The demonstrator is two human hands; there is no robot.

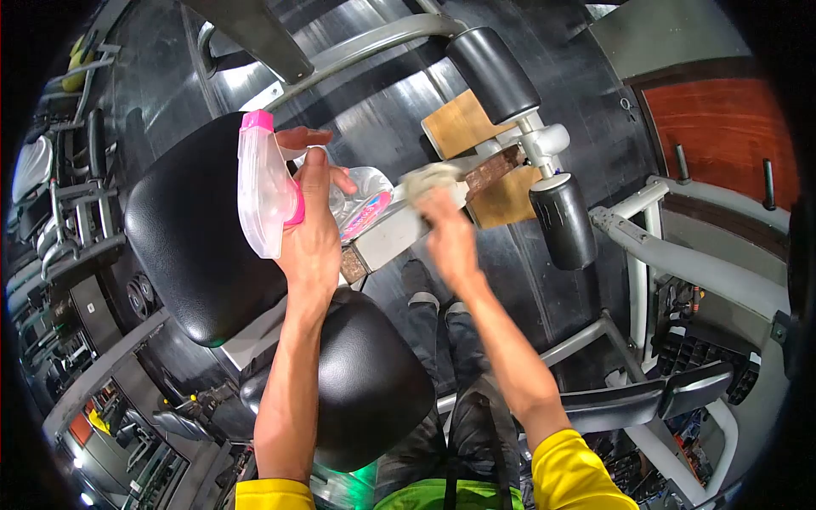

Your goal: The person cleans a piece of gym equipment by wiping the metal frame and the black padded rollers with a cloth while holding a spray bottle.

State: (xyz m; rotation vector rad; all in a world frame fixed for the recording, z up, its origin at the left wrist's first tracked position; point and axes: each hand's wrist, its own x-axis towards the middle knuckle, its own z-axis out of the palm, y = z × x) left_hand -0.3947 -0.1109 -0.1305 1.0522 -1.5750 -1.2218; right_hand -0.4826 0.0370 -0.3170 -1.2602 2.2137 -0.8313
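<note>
My left hand is wrapped round the neck of a clear spray bottle with a pink and white trigger head. The bottle lies tilted, its pink label facing up. In my right hand is a light, crumpled cloth, pressed against the pale metal bar of a gym machine. That hand is slightly blurred. Left of the bottle is the machine's black padded backrest, and below it the black seat.
Two black foam rollers sit at the bar's far end, near tan boards. Grey frame tubes and a padded bench stand to the right. More gym machines line the left side over dark flooring.
</note>
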